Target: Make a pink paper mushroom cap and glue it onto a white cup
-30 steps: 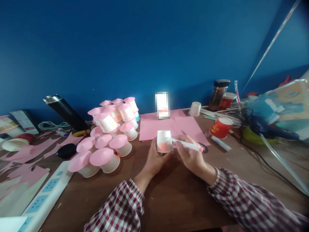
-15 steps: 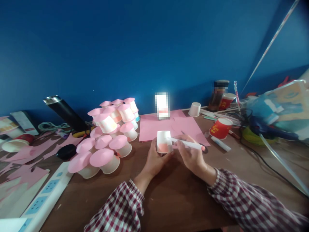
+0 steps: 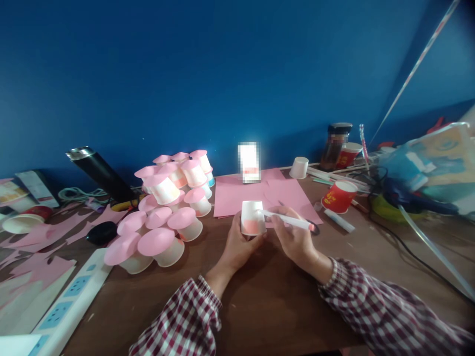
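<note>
Left hand point(image 3: 237, 242) grasps inverted paper cup point(image 3: 253, 217); right hand point(image 3: 295, 237) grasps marker point(image 3: 287, 220), long axis level, tip at cup's right wall.

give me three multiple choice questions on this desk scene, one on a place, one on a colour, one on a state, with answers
1. Where is the pile of pink-topped cups relative to the hands?
A. to the person's left
B. to the person's right
C. behind the red cup

2. What colour is the marked patch on the small paper cup held in the left hand?
A. green
B. pink-orange
C. black

3. How does the white cup near the wall stand?
A. upright, mouth up
B. lying on its side
C. upside down, mouth on the table

Answers:
1. A, the pile sits left of both hands on the table.
2. B, the cup's lower side shows a pink-orange patch where the marker in the right hand points.
3. C, its wider rim rests on the table with the narrow base on top.
</note>
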Demonstrator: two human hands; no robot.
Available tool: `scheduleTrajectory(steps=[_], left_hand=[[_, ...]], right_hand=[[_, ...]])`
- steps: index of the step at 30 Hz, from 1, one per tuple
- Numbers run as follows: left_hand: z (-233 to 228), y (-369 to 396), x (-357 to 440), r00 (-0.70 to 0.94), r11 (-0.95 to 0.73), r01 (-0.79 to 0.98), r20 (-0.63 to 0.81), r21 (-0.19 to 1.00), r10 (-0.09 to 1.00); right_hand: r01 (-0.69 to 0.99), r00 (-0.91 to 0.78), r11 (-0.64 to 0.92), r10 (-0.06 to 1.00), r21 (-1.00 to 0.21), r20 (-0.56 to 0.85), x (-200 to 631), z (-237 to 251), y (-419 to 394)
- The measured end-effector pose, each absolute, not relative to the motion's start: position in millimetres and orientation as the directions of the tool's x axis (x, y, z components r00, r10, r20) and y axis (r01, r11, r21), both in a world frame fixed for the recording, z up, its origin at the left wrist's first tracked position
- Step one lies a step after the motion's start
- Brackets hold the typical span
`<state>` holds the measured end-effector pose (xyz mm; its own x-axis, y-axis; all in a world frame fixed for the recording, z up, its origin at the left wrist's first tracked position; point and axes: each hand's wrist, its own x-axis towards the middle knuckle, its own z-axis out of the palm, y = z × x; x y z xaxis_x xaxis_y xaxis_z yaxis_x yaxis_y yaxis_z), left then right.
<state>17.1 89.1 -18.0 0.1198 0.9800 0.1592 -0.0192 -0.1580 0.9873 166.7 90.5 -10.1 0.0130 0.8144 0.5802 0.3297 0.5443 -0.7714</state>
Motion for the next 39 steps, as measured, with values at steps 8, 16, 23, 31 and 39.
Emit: scheduleTrajectory(steps=[8, 16, 23, 31, 39], left_hand=[[-16.5, 89.5, 17.6, 0.124, -0.152, -0.033, 0.155, 0.988, 0.98], [-15.3, 88.7, 17.1, 0.105, -0.134, -0.026, 0.136, 0.991, 0.985], [-15.7, 89.3, 17.6, 0.102, -0.162, -0.02, 0.163, 0.987, 0.981], [-15.1, 88.2, 17.2, 0.096, -0.125, -0.011, 0.125, 0.992, 0.988], [-13.9, 88.6, 17.9, 0.104, -0.144, -0.022, 0.146, 0.989, 0.984]], right_hand=[[0.304, 0.001, 0.552, 0.815, -0.777, 0.579, 168.0, -10.0, 89.7], [0.277, -0.009, 0.511, 0.848, -0.814, 0.53, 168.1, -13.4, 88.0], [0.314, -0.035, 0.504, 0.853, -0.804, 0.521, 169.1, -13.9, 89.2], [0.358, -0.05, 0.522, 0.839, -0.774, 0.542, 170.1, -12.3, 88.5], [0.276, 0.013, 0.535, 0.828, -0.798, 0.56, 167.0, -9.6, 88.3]])
